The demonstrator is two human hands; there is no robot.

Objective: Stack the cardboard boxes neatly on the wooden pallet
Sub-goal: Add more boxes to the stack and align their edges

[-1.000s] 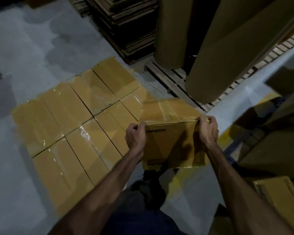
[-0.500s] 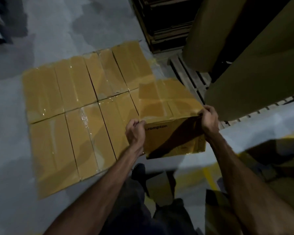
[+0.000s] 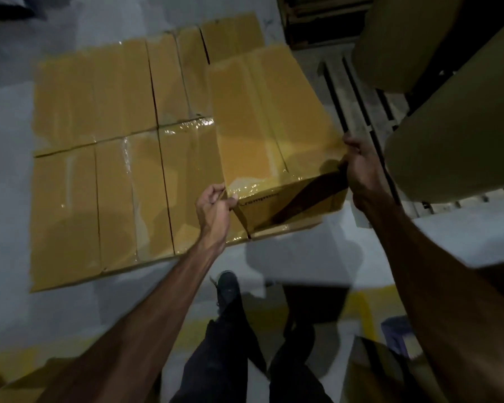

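I hold a taped cardboard box [image 3: 274, 123] by its near end, above the right part of a flat layer of several stacked boxes [image 3: 99, 175]. My left hand [image 3: 214, 205] grips the box's near left corner. Fingers of my right hand [image 3: 361, 167] curl round the near right corner. The box's near face carries dark printed lettering. The pallet under the layer of boxes is hidden by them.
A bare wooden pallet [image 3: 358, 112] lies to the right, bearing large brown rolls [image 3: 454, 146]. A dark stack of flat board [image 3: 317, 21] stands behind. My legs and shoe [image 3: 227, 289] are on the grey floor below, with another box [image 3: 390, 376] at lower right.
The box has moved forward and up over the layer of boxes, its top now facing me. My view has swung closer over the stack.
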